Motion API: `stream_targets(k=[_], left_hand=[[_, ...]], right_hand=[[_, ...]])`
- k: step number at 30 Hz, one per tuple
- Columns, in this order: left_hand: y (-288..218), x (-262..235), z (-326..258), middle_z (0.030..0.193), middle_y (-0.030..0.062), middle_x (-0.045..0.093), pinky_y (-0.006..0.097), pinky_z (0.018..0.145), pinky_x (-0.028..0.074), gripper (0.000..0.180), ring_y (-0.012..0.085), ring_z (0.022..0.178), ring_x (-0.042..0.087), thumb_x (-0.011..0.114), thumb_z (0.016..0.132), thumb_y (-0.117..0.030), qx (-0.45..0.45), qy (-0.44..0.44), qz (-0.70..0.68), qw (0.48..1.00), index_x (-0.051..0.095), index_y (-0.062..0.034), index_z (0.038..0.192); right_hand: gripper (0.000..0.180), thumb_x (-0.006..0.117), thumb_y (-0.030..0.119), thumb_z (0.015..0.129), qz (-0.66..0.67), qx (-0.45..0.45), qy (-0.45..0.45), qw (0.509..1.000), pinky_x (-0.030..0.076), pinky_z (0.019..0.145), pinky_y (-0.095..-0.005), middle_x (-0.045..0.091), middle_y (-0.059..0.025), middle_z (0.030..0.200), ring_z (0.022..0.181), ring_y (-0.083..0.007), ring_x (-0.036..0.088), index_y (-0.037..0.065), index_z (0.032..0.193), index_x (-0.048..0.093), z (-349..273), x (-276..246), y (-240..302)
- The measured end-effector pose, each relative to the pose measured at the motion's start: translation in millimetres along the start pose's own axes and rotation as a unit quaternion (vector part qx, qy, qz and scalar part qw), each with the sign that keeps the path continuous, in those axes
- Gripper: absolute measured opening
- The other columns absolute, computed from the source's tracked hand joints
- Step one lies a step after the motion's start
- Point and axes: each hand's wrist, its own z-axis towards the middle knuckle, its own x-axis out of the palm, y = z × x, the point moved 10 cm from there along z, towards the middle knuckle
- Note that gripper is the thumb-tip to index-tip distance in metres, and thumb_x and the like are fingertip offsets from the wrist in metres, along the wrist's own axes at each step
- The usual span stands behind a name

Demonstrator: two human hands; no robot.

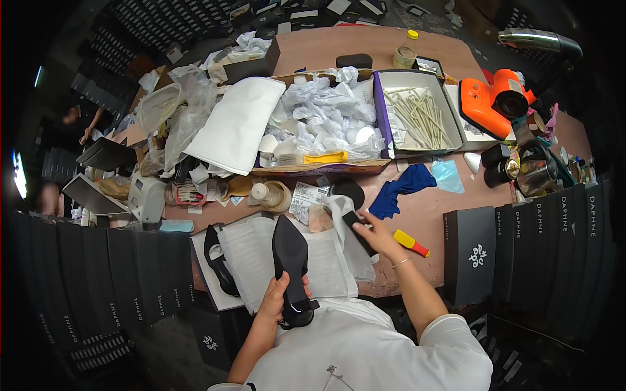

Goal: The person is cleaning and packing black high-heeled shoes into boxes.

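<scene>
Above the open shoebox (207,294) at the table's (430,225) near edge, our left hand (279,296) has its grip clenched around the heel end of a black pointed shoe (290,260), sole up, toe pointing away. Just right of the shoebox, our right hand (376,236) grips a black brush (360,231), fingers wrapped round it, beside white tissue paper (339,215).

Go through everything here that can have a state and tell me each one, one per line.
Left hand: gripping the black pointed shoe, sole up.
Right hand: holding a black brush handle wrapped in white paper.
Second black shoe: lying in the open shoe box on tissue.
Grey box of sticks: open.
Jar with yellow cap: capped, upright.
Blue cloth: crumpled on the table.
</scene>
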Motion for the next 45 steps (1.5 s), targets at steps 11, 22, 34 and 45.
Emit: stream_targets(k=[11, 22, 34, 45], left_hand=[[2.7, -7.9, -1.6, 0.096, 0.0087, 0.062, 0.032, 0.068, 0.058, 0.053, 0.0173, 0.079, 0.066, 0.053, 0.094, -0.049, -0.011, -0.010, -0.011, 1.000, 0.053, -0.0002, 0.113], [-5.5, -4.6, -2.5, 0.096, 0.0076, 0.061, 0.031, 0.066, 0.057, 0.051, 0.0165, 0.079, 0.066, 0.053, 0.094, -0.049, -0.009, -0.013, 0.004, 1.000, 0.054, -0.0005, 0.112], [0.0, -5.2, 0.9, 0.096, 0.0076, 0.060, 0.030, 0.068, 0.056, 0.064, 0.0160, 0.079, 0.065, 0.045, 0.093, -0.061, 0.003, -0.003, 0.008, 1.000, 0.054, -0.0005, 0.111], [-29.1, 17.0, -14.7, 0.105, 0.0107, 0.058, 0.032, 0.071, 0.054, 0.045, 0.0186, 0.084, 0.062, 0.062, 0.080, -0.018, 0.010, 0.078, 0.011, 0.997, 0.050, 0.0018, 0.119]], right_hand=[[0.050, 0.063, 0.037, 0.088, -0.141, -0.042, 0.246, 0.958, 0.049, 0.083, -0.0339, 0.065, -0.0180, 0.110, 0.094, -0.0269, 0.064, 0.001, 0.123, 0.057, -27.1, 68.2, 41.8], [0.049, 0.068, 0.030, 0.084, 0.018, 0.041, 0.019, 0.999, 0.049, 0.076, -0.0289, 0.065, -0.0132, 0.104, 0.086, -0.0163, 0.061, -0.002, 0.119, 0.057, 39.0, -0.9, 3.2], [0.045, 0.067, 0.029, 0.084, -0.210, -0.157, -0.144, 0.954, 0.047, 0.084, -0.0393, 0.057, -0.0182, 0.115, 0.099, -0.0330, 0.058, 0.005, 0.121, 0.060, 31.7, -41.7, 78.3], [0.033, 0.065, 0.019, 0.086, -0.250, -0.236, -0.112, 0.932, 0.045, 0.081, -0.0421, 0.057, -0.0135, 0.107, 0.096, -0.0295, 0.057, 0.005, 0.116, 0.064, 41.4, 12.6, 116.4]])
